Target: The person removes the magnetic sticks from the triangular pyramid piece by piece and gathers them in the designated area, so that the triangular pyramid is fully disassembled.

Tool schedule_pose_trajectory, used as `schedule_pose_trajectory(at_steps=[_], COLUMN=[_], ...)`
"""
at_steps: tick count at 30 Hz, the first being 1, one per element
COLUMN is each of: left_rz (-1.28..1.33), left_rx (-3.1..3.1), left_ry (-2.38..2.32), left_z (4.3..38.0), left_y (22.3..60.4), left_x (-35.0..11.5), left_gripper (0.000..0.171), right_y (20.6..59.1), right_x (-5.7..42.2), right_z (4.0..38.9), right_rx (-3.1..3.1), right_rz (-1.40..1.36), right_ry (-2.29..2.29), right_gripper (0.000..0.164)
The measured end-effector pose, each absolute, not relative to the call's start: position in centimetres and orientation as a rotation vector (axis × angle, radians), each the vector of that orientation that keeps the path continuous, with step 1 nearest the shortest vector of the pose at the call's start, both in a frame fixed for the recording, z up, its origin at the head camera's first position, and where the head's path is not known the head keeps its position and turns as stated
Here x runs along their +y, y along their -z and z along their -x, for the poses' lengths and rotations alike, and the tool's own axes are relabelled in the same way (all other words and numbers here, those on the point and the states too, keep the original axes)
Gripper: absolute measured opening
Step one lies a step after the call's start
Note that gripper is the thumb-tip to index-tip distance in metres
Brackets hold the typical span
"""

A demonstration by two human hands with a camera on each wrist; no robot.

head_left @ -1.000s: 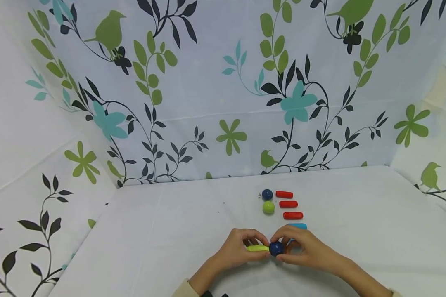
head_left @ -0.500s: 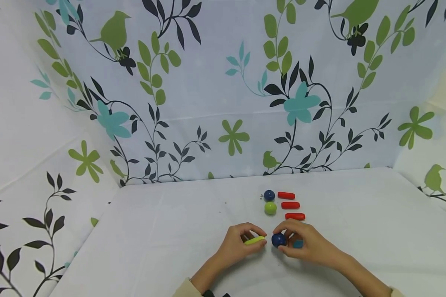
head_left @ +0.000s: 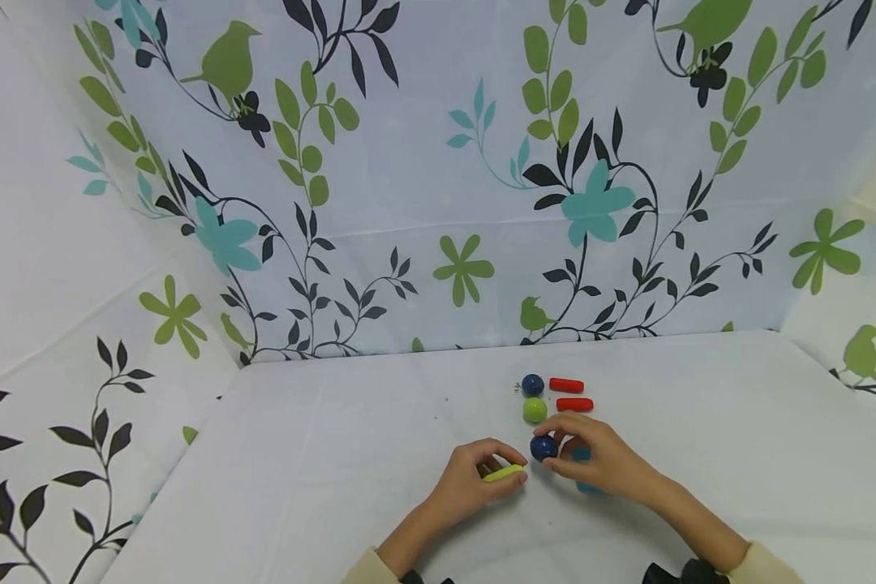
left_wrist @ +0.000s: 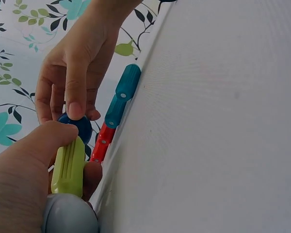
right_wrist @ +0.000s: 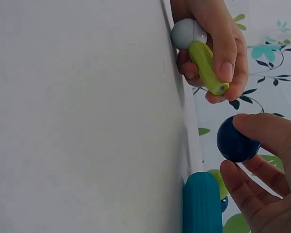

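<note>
My left hand (head_left: 479,478) pinches a lime-green ribbed stick (head_left: 502,473). A pale grey ball (right_wrist: 186,34) sits at the stick's rear end in the right wrist view; the fingers hide it in the head view. Between thumb and fingertips my right hand (head_left: 602,456) holds a dark blue ball (head_left: 543,448), over the table and apart from the stick's tip in the right wrist view (right_wrist: 237,141). Two blue sticks (left_wrist: 128,81) lie by the right hand, partly covered by it in the head view.
Beyond the right hand, two red sticks (head_left: 566,385) show on the white table (head_left: 350,454). To their left lie another dark blue ball (head_left: 532,385) and a lime-green ball (head_left: 535,410). A patterned cloth (head_left: 394,162) hangs behind the table.
One second ago the green stick's end met the blue ball; now they are apart. My right hand has moved away from me with the ball, covering the nearest red stick and uncovering more blue.
</note>
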State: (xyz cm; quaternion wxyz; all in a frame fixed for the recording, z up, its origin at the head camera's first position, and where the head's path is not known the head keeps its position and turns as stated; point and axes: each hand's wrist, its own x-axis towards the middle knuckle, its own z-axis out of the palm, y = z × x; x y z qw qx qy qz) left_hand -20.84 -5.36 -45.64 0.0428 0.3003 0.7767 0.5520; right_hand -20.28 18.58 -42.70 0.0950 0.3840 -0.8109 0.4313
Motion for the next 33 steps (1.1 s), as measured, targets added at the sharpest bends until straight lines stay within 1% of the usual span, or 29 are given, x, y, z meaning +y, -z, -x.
schedule_pose_trajectory(at_steps=[17, 24, 33], left_rz=[-0.927, -0.95, -0.923], left_rx=[2.336, 2.315, 2.278], left_ry=[-1.616, -1.591, -1.635], left_z=[20.8, 20.8, 20.6], left_y=[45.4, 45.3, 45.1], left_x=[-5.6, -5.7, -5.6], left_gripper=[0.02, 0.029, 0.028], right_y=[42.3, 42.5, 42.6], right_x=[18.4, 18.4, 18.5], right_z=[21.4, 21.6, 21.7], right_rx=[-2.582, -2.572, -2.609], right_rz=[-1.104, -1.117, -1.078], right_ry=[-1.082, -1.077, -1.078], right_gripper=[0.036, 0.036, 0.038])
